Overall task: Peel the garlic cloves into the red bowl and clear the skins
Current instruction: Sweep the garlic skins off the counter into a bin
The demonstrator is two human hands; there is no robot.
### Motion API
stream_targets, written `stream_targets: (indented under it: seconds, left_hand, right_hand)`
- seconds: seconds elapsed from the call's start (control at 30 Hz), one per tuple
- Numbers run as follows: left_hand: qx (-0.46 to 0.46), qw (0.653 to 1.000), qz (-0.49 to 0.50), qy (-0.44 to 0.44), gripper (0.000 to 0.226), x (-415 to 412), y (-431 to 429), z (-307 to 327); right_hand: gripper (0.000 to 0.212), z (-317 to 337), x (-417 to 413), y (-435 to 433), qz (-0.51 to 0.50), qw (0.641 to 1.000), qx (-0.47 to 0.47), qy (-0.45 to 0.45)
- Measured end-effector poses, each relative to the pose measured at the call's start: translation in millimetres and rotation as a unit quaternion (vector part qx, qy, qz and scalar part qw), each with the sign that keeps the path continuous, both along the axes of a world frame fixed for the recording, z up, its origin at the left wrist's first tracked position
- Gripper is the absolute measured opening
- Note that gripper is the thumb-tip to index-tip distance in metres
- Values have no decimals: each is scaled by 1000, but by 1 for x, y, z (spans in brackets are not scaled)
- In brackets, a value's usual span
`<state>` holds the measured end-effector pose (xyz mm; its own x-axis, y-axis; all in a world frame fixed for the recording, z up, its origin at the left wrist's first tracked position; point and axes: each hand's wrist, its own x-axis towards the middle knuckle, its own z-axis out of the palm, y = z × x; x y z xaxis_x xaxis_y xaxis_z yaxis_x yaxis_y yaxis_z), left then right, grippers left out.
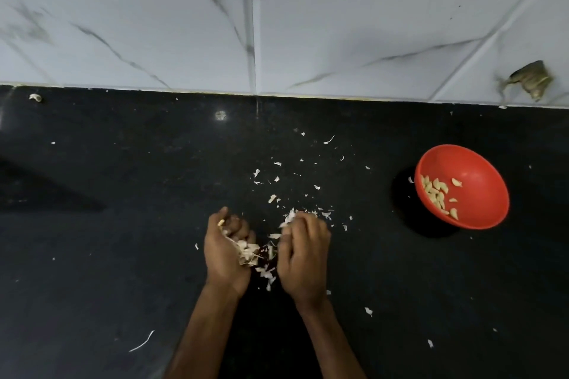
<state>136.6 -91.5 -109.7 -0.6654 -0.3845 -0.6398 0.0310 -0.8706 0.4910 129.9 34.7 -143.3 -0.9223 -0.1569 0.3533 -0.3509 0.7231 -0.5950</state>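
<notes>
The red bowl (474, 181) stands on the black counter at the right, with several peeled garlic cloves (435, 194) inside. Near the counter's middle, my left hand (224, 252) is cupped around a bundle of garlic skins (248, 252). My right hand (303, 252) is beside it, fingers curled round more white skins (291, 215) at its fingertips. Loose skin flakes (277, 178) lie scattered on the counter beyond and between both hands.
The black counter (123, 224) meets a white marble-tiled wall (184, 24) at the back. A lone garlic piece (35, 97) lies at the far left by the wall. A damaged patch (529, 78) marks the wall at the right.
</notes>
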Motion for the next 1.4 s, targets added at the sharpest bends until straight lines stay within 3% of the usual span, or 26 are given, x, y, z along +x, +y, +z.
stream_targets:
  seconds: [0.07, 0.2, 0.3, 0.47, 0.53, 0.7, 0.77, 0.83, 0.9, 1.0, 1.17, 1.27, 1.4]
  left_hand:
    - [14, 1000, 9, 10, 45, 6, -16, 5]
    - [42, 997, -22, 52, 44, 39, -87, 7]
    - [147, 970, -74, 180, 38, 73, -124, -1]
    - [145, 957, -53, 247, 39, 122, -150, -9]
    - [148, 957, -34, 248, 39, 136, -154, -9]
    - [176, 955, -17, 239, 38, 158, -166, -5]
    - [173, 956, -8, 235, 38, 166, -168, -5]
    - [170, 957, -1, 236, 38, 172, -169, -4]
    - [166, 956, 3, 240, 39, 177, -169, -3]
    - [172, 950, 3, 262, 38, 184, -169, -1]
    - [160, 944, -16, 288, 40, 193, -169, -5]
    - [161, 942, -25, 293, 40, 196, -164, -8]
    - [165, 939, -37, 301, 39, 188, -155, -5]
  right_hand:
    - [33, -5, -4, 16, -23, 999, 30, -38]
    - [56, -12, -12, 10, 76, 983, 56, -157]
    - [64, -11, -8, -13, 160, 972, 55, -162]
    - [89, -12, 15, -65, 291, 937, 133, -143]
    - [83, -11, 19, -78, 338, 922, 123, -142]
    - [43, -10, 18, -54, 397, 908, 46, -127]
    - [54, -11, 25, -33, 415, 893, 47, -170]
    - [81, -14, 40, -27, 425, 886, 107, -152]
    - [110, -17, 54, -38, 385, 897, 190, -100]
    - [123, -16, 62, -74, 316, 924, 193, -98]
    - [106, -17, 82, -129, 364, 910, 157, -118]
    - [92, -21, 109, -145, 371, 908, 174, -86]
    - [34, -26, 109, -159, 252, 945, 209, -4]
